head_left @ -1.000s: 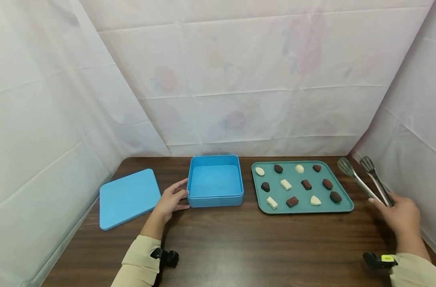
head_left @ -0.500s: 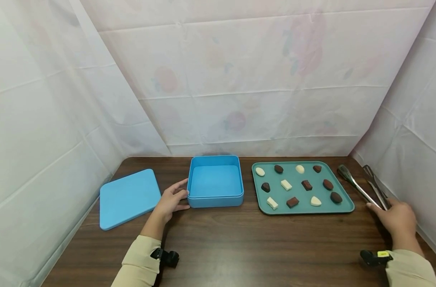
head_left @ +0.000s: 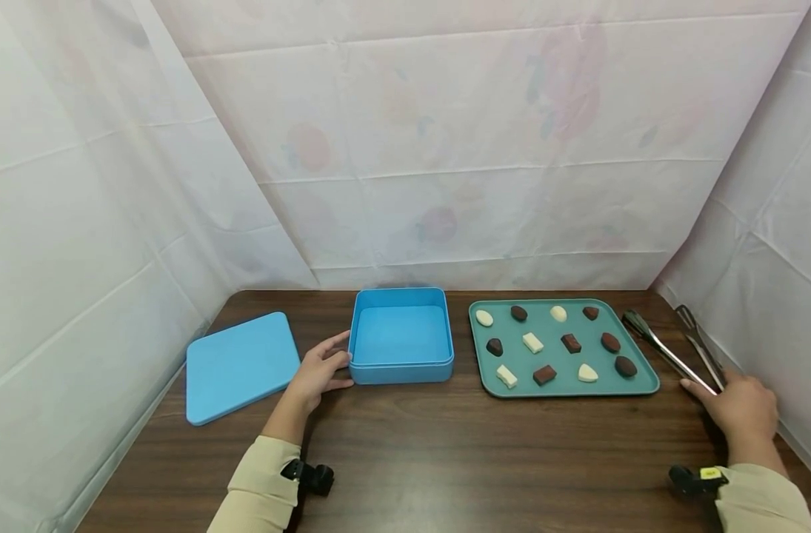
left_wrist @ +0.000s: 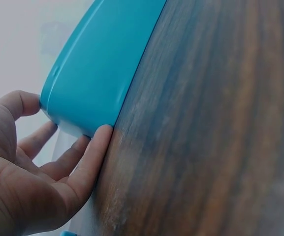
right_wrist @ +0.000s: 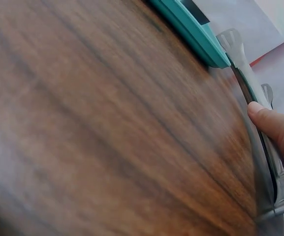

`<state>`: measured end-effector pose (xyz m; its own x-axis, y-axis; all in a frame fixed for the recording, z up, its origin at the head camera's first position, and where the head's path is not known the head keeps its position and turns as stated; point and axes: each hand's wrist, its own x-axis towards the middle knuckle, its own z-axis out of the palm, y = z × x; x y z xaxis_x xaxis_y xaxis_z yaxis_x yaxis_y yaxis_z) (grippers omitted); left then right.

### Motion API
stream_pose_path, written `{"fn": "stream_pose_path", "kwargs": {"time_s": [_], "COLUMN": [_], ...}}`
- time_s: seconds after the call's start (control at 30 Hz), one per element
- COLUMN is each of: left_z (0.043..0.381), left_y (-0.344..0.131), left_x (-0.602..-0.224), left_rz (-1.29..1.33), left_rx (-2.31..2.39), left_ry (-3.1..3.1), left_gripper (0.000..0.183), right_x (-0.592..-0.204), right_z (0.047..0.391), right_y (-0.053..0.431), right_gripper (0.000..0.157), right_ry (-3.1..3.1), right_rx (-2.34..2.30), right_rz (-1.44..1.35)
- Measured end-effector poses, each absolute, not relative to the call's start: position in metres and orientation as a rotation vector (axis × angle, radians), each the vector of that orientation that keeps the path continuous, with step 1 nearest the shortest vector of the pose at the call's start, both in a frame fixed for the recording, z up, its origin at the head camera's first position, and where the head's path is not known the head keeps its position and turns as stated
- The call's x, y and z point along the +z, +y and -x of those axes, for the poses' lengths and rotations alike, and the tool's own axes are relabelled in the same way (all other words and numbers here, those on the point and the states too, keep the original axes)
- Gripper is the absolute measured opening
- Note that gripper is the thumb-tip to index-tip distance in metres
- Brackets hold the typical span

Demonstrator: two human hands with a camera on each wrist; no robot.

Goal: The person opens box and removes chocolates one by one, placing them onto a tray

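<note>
My left hand (head_left: 317,377) rests its spread fingertips against the left side of an open blue box (head_left: 401,374). In the left wrist view the thumb meets the box's rim and the little finger sits low, by the tabletop. On the far right, my right hand (head_left: 741,407) holds metal tongs (head_left: 672,357) near their joined end, the thumb along one arm. The tongs' arms are spread apart, lying low beside a green tray (head_left: 512,390). Dark and white chocolates (head_left: 545,375) of several shapes sit in rows on that tray. The box's inside shows bare.
A flat blue lid (head_left: 241,366) lies on the brown wooden table (head_left: 445,459), left of the box. White printed cloth (head_left: 478,148) hangs behind the table and along both sides, close to the tongs at right.
My right hand has lowered the tongs toward the table, their tips coming down and nearer to me. The left hand and the box have stayed in place.
</note>
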<state>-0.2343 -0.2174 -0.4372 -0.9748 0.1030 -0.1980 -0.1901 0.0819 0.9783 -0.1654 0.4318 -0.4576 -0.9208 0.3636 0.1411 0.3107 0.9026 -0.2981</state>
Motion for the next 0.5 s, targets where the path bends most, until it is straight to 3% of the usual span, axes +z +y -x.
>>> {"fn": "stream_pose_path", "kwargs": {"time_s": [0.2,0.5], "left_z": [0.238,0.218], "left_y": [-0.223,-0.237], "left_x": [-0.453,-0.445], "left_rz": [0.109,0.077], "left_rx": [1.999,2.001], "left_ry": [2.182,2.278], "left_gripper": [0.051,0.051], "right_x": [-0.457,-0.451], "right_z": [0.165,0.156], "right_y": [0.431,0.418], "right_gripper": [0.098,0.083], "right_ry": [-2.901,-2.821], "right_rx": [0.387,0.398], "right_rz": [0.588,0.351]}}
